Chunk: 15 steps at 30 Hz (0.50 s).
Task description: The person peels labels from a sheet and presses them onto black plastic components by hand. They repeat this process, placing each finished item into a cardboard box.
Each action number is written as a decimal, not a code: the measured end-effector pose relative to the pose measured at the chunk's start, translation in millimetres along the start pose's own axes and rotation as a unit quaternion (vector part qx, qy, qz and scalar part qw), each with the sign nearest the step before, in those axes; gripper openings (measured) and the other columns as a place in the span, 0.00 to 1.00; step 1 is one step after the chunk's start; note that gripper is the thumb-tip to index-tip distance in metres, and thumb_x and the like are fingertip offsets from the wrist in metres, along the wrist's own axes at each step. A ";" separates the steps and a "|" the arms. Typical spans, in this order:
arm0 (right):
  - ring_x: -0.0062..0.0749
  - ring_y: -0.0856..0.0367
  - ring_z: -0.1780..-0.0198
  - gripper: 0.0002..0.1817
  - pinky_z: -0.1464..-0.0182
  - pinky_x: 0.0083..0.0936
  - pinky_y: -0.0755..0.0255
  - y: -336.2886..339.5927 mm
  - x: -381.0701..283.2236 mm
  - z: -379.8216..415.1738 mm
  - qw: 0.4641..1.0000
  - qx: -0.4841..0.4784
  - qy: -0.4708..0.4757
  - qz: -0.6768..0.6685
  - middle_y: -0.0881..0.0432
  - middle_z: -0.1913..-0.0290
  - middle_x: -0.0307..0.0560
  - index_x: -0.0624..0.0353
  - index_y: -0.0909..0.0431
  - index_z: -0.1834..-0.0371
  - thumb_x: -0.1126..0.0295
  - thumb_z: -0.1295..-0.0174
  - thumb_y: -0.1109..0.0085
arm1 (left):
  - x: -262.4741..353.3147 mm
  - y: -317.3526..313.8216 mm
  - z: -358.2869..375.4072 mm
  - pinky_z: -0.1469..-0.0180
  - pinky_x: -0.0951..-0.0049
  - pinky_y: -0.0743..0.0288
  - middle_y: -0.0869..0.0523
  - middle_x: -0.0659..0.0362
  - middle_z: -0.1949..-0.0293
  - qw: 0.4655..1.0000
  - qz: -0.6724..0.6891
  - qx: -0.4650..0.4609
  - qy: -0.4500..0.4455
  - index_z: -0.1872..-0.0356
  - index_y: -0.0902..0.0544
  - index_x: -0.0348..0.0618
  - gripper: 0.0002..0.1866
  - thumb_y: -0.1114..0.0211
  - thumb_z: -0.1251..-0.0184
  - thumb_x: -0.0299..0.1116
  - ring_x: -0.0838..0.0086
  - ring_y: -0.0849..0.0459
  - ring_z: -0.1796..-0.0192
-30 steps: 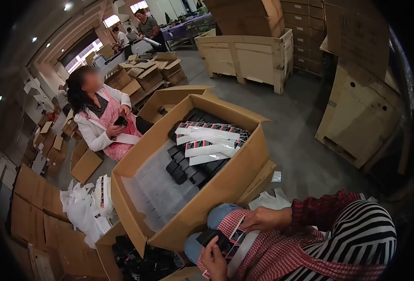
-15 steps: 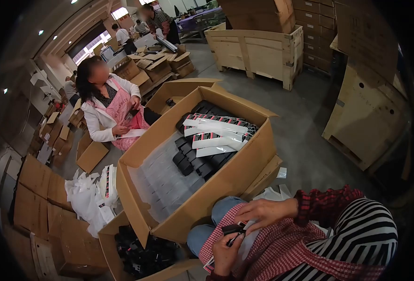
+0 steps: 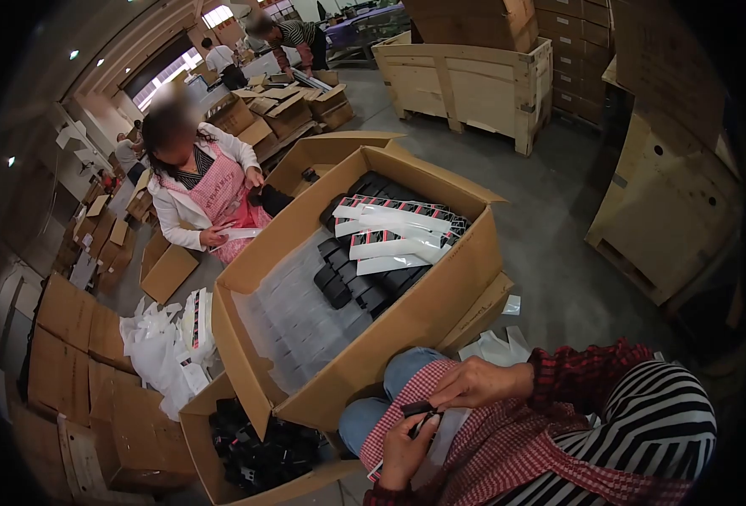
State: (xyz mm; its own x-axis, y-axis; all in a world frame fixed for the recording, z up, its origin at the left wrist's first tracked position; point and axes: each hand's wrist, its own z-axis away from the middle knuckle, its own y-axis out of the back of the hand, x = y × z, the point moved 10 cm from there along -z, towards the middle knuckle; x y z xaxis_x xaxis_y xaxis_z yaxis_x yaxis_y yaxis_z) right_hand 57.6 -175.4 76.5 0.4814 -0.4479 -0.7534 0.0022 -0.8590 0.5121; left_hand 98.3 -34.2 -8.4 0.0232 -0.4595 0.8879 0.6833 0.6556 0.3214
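Note:
Over my lap, my left hand [image 3: 405,449] is closed round a small black plastic part [image 3: 417,408]. My right hand [image 3: 472,384] comes from above with thumb and fingertips pinched on the same part; whether they also hold a small label cannot be made out. Beneath my hands a white strip [image 3: 447,437] lies on the red checked apron [image 3: 495,434]. In front of my knees stands a large cardboard box [image 3: 419,316], holding black plastic parts [image 3: 343,278], a translucent sheet [image 3: 293,316] and label strips [image 3: 398,236].
A lower box [image 3: 194,438] holds many small black parts. White backing scraps [image 3: 153,354] are heaped beside stacked cartons [image 3: 65,341]. Across the large box a co-worker [image 3: 208,181] holds a black part and a white strip. A wooden crate [image 3: 465,84] stands behind.
My right fingers have shifted slightly toward the black part and closed in on it. The co-worker has lowered their head, and their hand with a black part has moved right.

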 end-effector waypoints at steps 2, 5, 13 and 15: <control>0.40 0.14 0.59 0.12 0.61 0.29 0.20 -3.9 9.3 0.7 0.999 -0.025 -0.033 -0.012 0.13 0.59 0.47 0.56 0.15 0.56 0.71 0.44 0.32 | 10.5 4.9 -2.8 0.66 0.80 0.26 0.14 0.64 0.71 0.994 -0.037 0.010 -0.100 0.59 0.14 0.36 0.12 0.33 0.33 0.36 0.84 0.20 0.69; 0.40 0.14 0.58 0.11 0.59 0.30 0.20 1.1 15.5 1.5 0.999 0.002 -0.024 -0.034 0.13 0.60 0.47 0.57 0.15 0.56 0.74 0.44 0.33 | 4.4 8.6 0.3 0.63 0.80 0.26 0.14 0.65 0.70 0.997 -0.061 -0.044 -0.033 0.58 0.14 0.36 0.12 0.34 0.32 0.36 0.84 0.20 0.67; 0.32 0.18 0.55 0.09 0.53 0.33 0.23 13.7 -41.5 4.3 0.981 0.021 0.161 0.108 0.15 0.63 0.37 0.57 0.14 0.63 0.78 0.48 0.34 | 4.5 5.7 3.9 0.66 0.82 0.28 0.15 0.67 0.72 0.997 -0.008 -0.063 0.034 0.58 0.14 0.37 0.12 0.35 0.31 0.36 0.87 0.23 0.69; 0.32 0.18 0.55 0.08 0.52 0.33 0.24 12.0 -45.6 6.3 0.976 0.012 0.189 0.110 0.15 0.63 0.36 0.57 0.14 0.64 0.77 0.48 0.34 | 3.4 5.2 4.2 0.67 0.82 0.28 0.15 0.67 0.73 0.996 -0.025 -0.076 0.041 0.59 0.14 0.37 0.12 0.35 0.31 0.36 0.88 0.24 0.70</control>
State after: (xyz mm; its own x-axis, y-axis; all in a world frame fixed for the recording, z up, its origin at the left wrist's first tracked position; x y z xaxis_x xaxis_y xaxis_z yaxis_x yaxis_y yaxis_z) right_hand 30.1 -166.8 114.4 0.7561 -0.5031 -0.4185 -0.1561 -0.7597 0.6312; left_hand 98.8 -29.8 -2.3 0.0418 -0.5402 0.8405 0.7872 0.5358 0.3052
